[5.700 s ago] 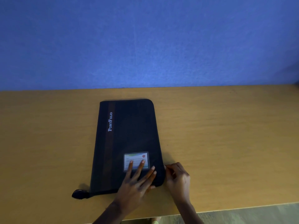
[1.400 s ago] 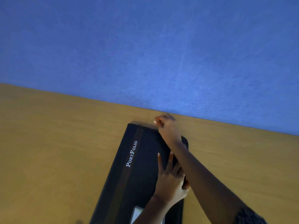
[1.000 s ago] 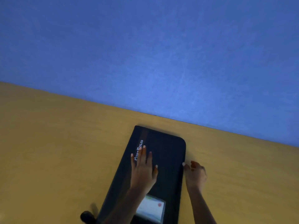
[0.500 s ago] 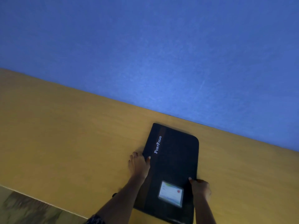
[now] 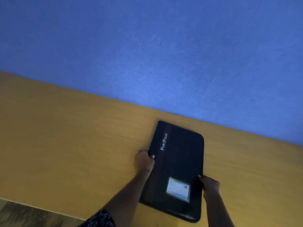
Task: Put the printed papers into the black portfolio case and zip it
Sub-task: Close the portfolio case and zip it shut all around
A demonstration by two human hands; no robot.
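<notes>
Portfolio case flat on desk; left hand grips its L edge, right hand pinches R edge.

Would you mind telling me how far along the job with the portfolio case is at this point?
Done, apparently: the black portfolio case lies closed on the desk, with no loose papers showing. In hand: the left hand and right hand grip its two long edges. Left: possibly nothing; the zip pull is out of sight, so full zipping cannot be confirmed.

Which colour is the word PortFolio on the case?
White lettering on the black portfolio case; head view.
</notes>
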